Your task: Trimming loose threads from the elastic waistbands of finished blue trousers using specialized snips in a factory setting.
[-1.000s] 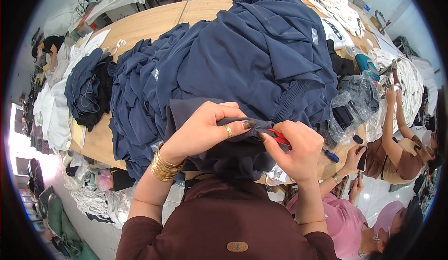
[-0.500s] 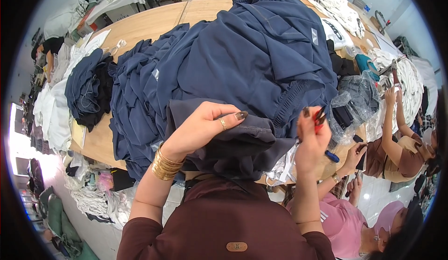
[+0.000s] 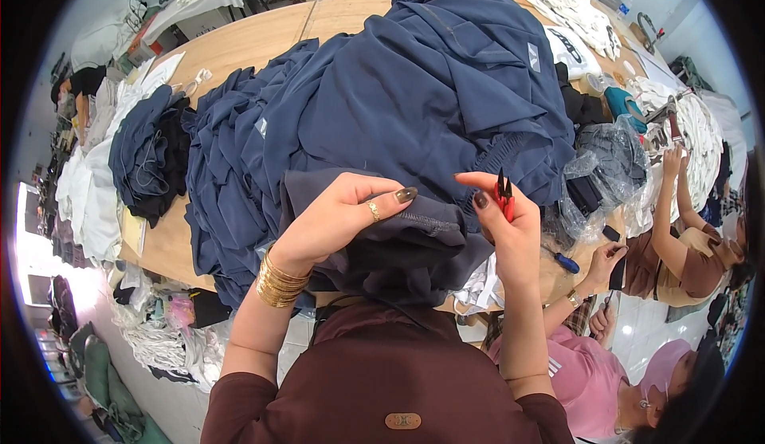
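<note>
My left hand pinches the edge of a dark grey-blue garment, thumb on top near a stitched seam. The cloth hangs in folds in front of my body, its dark inside partly showing. To the right of the seam, my right hand holds red thread snips with the black blades pointing up. Its index finger and thumb reach toward the cloth edge; whether they pinch a thread is too small to tell. Behind both hands lies a large heap of blue garments, with gathered elastic bands and small pale labels.
A blue-handled tool lies on the wooden table, near a clear plastic bag of dark cloth. At left is a smaller dark clothing pile. White garments lie beyond it. Co-workers sit at right, one in a pink shirt.
My right hand has shifted left, closer to the seam, and its index finger has stretched out. The snips' blades now show upright. My left hand keeps its hold, nearly still.
</note>
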### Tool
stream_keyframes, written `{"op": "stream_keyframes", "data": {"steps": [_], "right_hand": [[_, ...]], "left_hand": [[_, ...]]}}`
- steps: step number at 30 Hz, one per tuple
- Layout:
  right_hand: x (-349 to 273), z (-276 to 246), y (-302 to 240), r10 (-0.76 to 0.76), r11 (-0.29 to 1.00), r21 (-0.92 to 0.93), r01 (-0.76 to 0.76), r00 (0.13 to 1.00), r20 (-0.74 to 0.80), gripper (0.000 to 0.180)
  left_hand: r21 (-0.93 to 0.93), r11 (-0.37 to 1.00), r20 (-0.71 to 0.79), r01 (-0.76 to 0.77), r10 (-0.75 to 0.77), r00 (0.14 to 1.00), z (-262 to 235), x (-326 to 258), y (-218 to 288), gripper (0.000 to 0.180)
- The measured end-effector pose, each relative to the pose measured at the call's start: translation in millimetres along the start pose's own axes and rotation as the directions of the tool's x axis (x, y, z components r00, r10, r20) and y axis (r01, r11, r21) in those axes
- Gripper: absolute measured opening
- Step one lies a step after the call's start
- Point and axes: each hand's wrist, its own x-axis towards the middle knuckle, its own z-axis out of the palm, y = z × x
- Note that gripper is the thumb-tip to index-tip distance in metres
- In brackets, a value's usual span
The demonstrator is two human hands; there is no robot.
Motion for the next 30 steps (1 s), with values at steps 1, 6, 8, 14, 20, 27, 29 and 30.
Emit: {"op": "stream_keyframes", "data": {"steps": [1,6,8,14,20,27,29,30], "right_hand": [[1.4,-0.3,3.3,-0.042,0.999,-0.033,0.044,0.997,0.06,0.015],[9.5,-2.3,14.2,-0.115,0.989,0.06,0.137,0.952,-0.284,0.007],[18.7,-23.2,20.2,-0.118,0.926,0.299,0.23,0.929,-0.35,0.011],[17.6,-10.2,1.0,-0.302,0.953,-0.002,0.302,0.952,-0.045,0.048],[10.6,-17.7,-5.2,-0.201,0.978,0.054,0.202,0.979,-0.016,0.006],[21.9,-47.9,2.3,-0.208,0.97,0.029,0.24,0.889,-0.408,0.007],[26.0,-46.5,3.0,-0.197,0.967,0.05,0.249,0.86,-0.47,0.008],[29.0,-48.3,6.1,-0.181,0.97,0.063,0.235,0.869,-0.461,0.008]], "left_hand": [[-0.013,1.0,-0.001,0.003,-0.003,1.0,0.9,-0.9,1.8,0.028],[0.02,1.0,-0.013,-0.006,0.006,1.0,-2.5,0.6,-3.8,0.028],[0.045,0.999,-0.064,-0.006,0.009,0.998,-6.0,0.3,-7.9,0.027],[0.077,0.997,-0.018,-0.018,0.02,1.0,-9.4,-3.1,-3.7,0.025],[0.754,0.647,-0.073,-0.116,0.257,0.964,-10.6,-6.2,9.7,0.03],[0.666,0.746,-0.398,0.0,0.355,0.846,-25.5,-31.6,-2.6,0.035],[0.329,0.944,-0.267,0.025,0.068,0.961,-43.7,-36.3,-13.1,0.018],[0.211,0.977,-0.188,-0.014,0.054,0.981,-44.7,-36.1,-14.5,0.011]]}}
